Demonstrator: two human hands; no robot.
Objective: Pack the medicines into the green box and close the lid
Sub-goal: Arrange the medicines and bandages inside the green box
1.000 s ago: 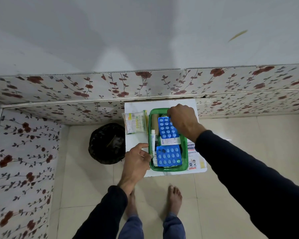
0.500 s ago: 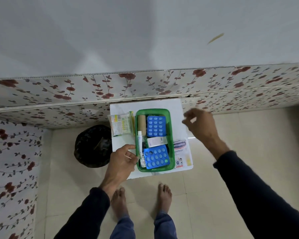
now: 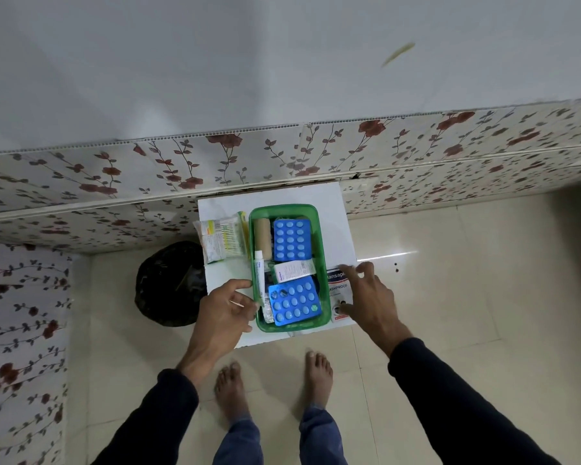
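My right hand [image 3: 369,298] is spread open over the plaster box [image 3: 338,289], gripping nothing. Just to its left the green box [image 3: 320,243] sits open; beyond it my left hand [image 3: 223,310] touches its near-left rim, loosely curled.

The scene is lit evenly and rather dimly by soft, cool light. A bright streak of glare is seen on the glossy floor tiles [image 3: 389,255]. Shadows are faint and diffuse. Strong wide-angle bending is seen at the edges. Slight motion blur is seen on the right hand [image 3: 366,297].
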